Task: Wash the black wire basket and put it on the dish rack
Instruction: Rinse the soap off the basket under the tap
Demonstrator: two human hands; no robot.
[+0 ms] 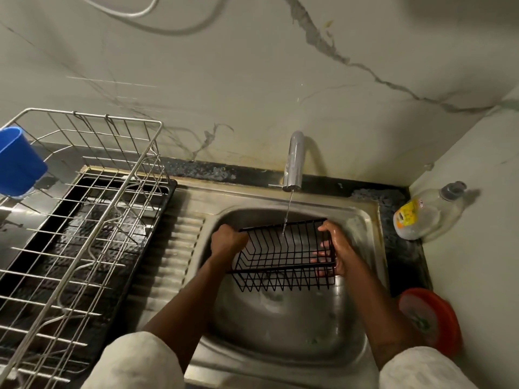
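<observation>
1. The black wire basket is hanging between the two hands, lifted over the bowl of the sink and tilting so that its open side is facing up and toward the person.
2. The left hand is gripping the basket's left end, its fingers curling into a fist around the top wire.
3. The right hand is holding the right end, with the thumb lying over the top rim and the wet fingers spreading against the end wall, showing through the wires.
4. A thin stream of water is running from the metal tap just beyond the hands and is striking the basket's far rim between them.
5. Pale sleeves are covering both forearms nearest the camera.
6. To the left of the left hand, the sink's ribbed draining board is meeting a black tray, and the silver dish rack is standing on that tray.
7. A blue cup is hanging on the rack's far left side, well apart from the hands.
8. To the right of the right hand, a clear bottle with a yellow label is standing in the corner of the counter.
9. Nearer the person on that same side, an orange lid is leaning against the wall.
</observation>
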